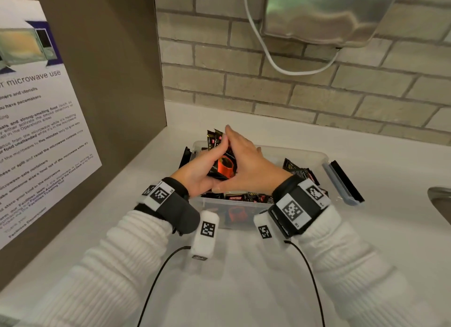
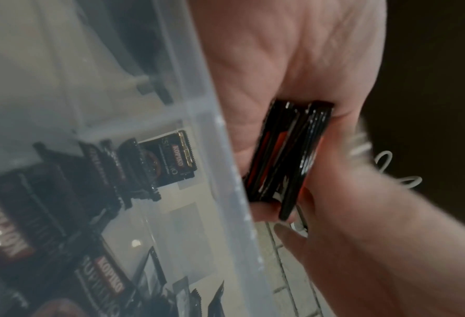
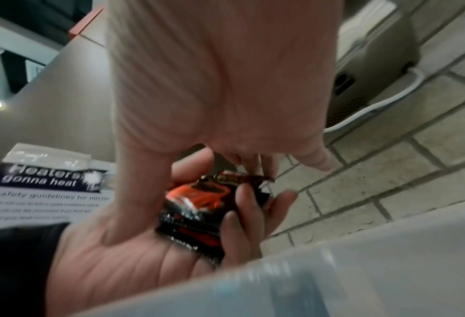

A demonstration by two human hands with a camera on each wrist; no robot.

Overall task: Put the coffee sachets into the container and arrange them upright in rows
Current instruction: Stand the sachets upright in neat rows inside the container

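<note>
A clear plastic container (image 1: 305, 155) stands on the white counter with several black Kopiko coffee sachets (image 1: 244, 196) lying loose inside it. Both hands hover over it. My left hand (image 1: 195, 172) curls its fingers round a stack of coffee sachets (image 1: 223, 168) printed with an orange cup. My right hand (image 1: 251, 165) presses against the other side of the stack with straight fingers. The left wrist view shows the stack (image 2: 288, 154) edge-on between the two hands, beside the container wall (image 2: 220, 171). In the right wrist view the left fingers (image 3: 242, 199) wrap the stack (image 3: 196, 206).
The container's grey-blue lid (image 1: 341, 182) lies to its right, and a steel sink (image 1: 441, 199) is beyond it. A brown panel with a microwave notice (image 1: 36, 131) closes the left side. A brick wall with a metal dispenser (image 1: 329, 14) and white cable rises behind.
</note>
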